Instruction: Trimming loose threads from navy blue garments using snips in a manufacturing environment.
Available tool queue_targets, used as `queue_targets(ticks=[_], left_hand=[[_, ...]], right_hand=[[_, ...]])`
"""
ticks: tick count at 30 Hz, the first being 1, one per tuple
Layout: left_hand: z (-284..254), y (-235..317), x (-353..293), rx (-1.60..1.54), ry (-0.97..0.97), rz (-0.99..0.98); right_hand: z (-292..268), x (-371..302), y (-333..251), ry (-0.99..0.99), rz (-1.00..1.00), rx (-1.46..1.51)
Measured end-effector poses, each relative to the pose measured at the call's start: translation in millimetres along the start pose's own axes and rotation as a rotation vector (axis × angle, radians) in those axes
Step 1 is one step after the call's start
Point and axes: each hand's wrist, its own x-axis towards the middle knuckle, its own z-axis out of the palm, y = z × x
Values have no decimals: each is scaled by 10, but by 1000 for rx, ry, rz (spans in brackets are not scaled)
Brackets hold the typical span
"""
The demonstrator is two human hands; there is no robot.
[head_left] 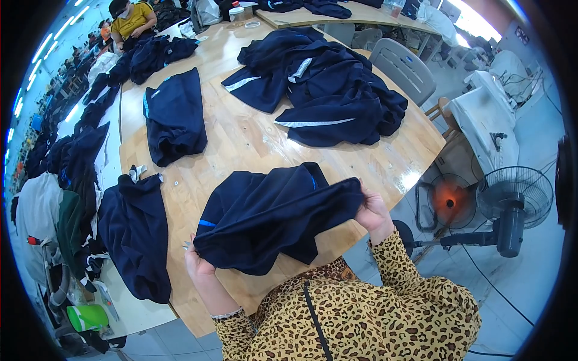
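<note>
The left hand and right hand each grasp one end of a dark navy fabric garment with bright-blue trim by the near edge of the pale wooden worktop — a loosened pinch could let it sag and crease.

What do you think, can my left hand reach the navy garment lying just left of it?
Probably yes, though the left hand is occupied holding another garment; only a strip of wooden tabletop shows between that hand and the navy garment.
</note>
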Motion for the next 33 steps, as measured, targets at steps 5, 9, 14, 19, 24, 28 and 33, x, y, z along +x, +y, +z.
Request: queue_targets(ticks=[5,9,14,19,24,28,33], left_hand=[[-154,36,134,-89,58,34],[-96,9,177,-52,98,14],[282,-510,37,237,118,269],[925,-832,-412,1681,-84,1074],[1246,-1527,-622,1716,-662,732],[903,-1621,-397,1791,-824,681],[769,-1140,-487,1900,-580,1584]], right_hand=[[30,-47,-32,-45,13,-20],[-42,-40,-9,-50,39,-21],[-116,73,305,-2,86,-40],[21,98,531,29,0,-118],[73,128,720,-74,42,-195],[217,107,639,-72,-149,-286],[25,63,127,61,-292,-137]])
